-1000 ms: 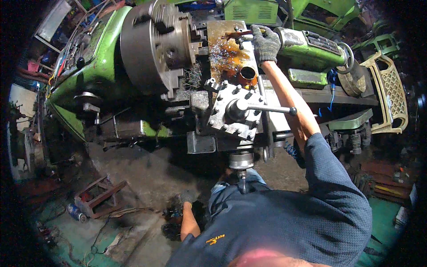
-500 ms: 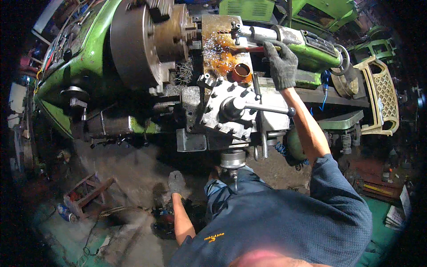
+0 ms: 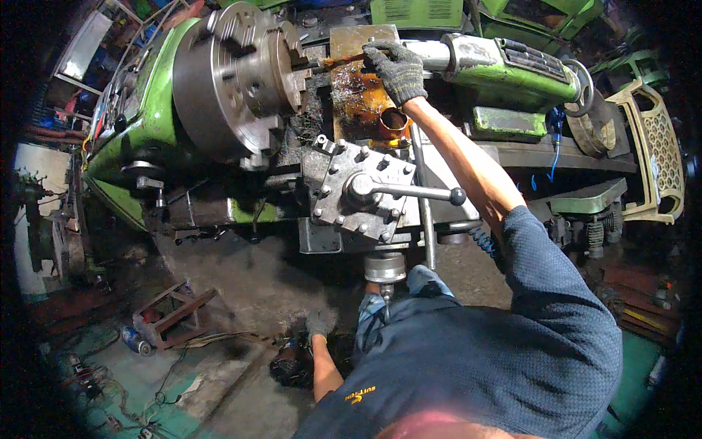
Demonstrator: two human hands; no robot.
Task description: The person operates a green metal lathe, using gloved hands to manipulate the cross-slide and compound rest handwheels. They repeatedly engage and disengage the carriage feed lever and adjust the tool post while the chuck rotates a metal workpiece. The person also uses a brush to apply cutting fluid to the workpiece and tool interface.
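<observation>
Grey-gloved right hand (image 3: pixel 395 68) curls closed on a thin rusty rod (image 3: pixel 344 60) beside the lathe chuck (image 3: pixel 227 80), while the left hand (image 3: pixel 318 322) hangs low, fingers loosely spread, holding nothing.

Right hand back at the rod, left hand lower

The gloved right hand (image 3: pixel 395 68) has moved from beside the copper cup (image 3: pixel 393 121) up to the rusty rod (image 3: pixel 342 60); the left hand (image 3: pixel 319 323) has come into view and hangs low.

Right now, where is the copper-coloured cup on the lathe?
In the head view the cup sits upper centre on the oily orange tray, just behind the tool post, right of the chuck and directly below the gloved right hand.
</observation>
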